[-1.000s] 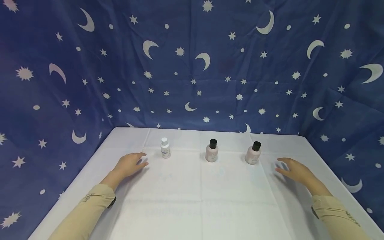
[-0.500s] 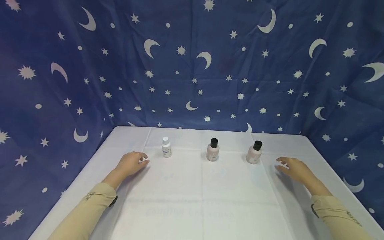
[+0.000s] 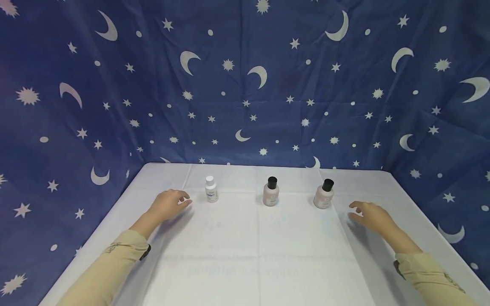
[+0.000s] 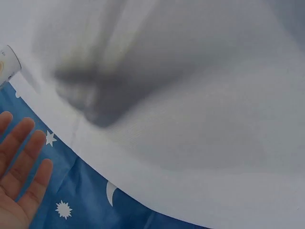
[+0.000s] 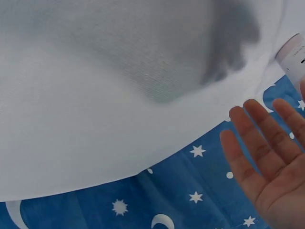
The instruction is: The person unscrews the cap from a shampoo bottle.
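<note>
My left hand (image 3: 168, 205) hovers over the left side of the table, its fingers relaxed and holding nothing. Just right of its fingertips stands a small white bottle (image 3: 212, 191) with a white cap, upright. On the right side, my right hand (image 3: 372, 216) is also raised with loose fingers and nothing in it. Nearest to it is a pale pink bottle (image 3: 323, 195) with a black cap. A similar black-capped pink bottle (image 3: 270, 193) stands between the other two. In the left wrist view the white bottle (image 4: 8, 64) is cut off by the frame edge.
A white cloth (image 3: 256, 246) with fold creases covers the table. Behind it and along both sides hangs a dark blue curtain (image 3: 283, 89) printed with moons and stars. Both forearms, in beige sleeves (image 3: 103, 267), reach in from the front corners.
The left hand has shifted slightly to the right and its fingers have curled a little. Fingers of the right hand have bent slightly too. All the bottles stay where they stood.
</note>
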The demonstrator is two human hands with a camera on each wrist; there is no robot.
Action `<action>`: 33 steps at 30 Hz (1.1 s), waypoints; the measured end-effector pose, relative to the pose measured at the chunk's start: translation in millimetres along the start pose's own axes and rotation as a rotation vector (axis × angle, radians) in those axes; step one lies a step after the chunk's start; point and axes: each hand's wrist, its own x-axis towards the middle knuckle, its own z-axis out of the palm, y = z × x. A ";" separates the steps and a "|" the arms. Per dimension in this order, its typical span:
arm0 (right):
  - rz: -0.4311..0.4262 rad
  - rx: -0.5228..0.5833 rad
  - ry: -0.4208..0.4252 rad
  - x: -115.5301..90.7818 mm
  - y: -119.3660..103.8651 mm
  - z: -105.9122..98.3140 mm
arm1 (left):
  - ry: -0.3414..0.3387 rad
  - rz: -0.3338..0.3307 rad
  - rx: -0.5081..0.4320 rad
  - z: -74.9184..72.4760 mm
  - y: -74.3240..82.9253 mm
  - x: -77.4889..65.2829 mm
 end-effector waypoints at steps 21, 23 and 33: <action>-0.022 0.011 -0.028 4.0 -42.6 -8.7 | 0.022 -0.010 0.027 -23.2 8.6 18.3; -0.030 0.004 -0.025 4.1 -47.3 -8.4 | 0.018 -0.011 0.031 -25.9 11.2 19.6; -0.128 -0.017 0.037 5.9 -75.2 -2.3 | -0.044 -0.008 0.029 -32.9 17.8 28.5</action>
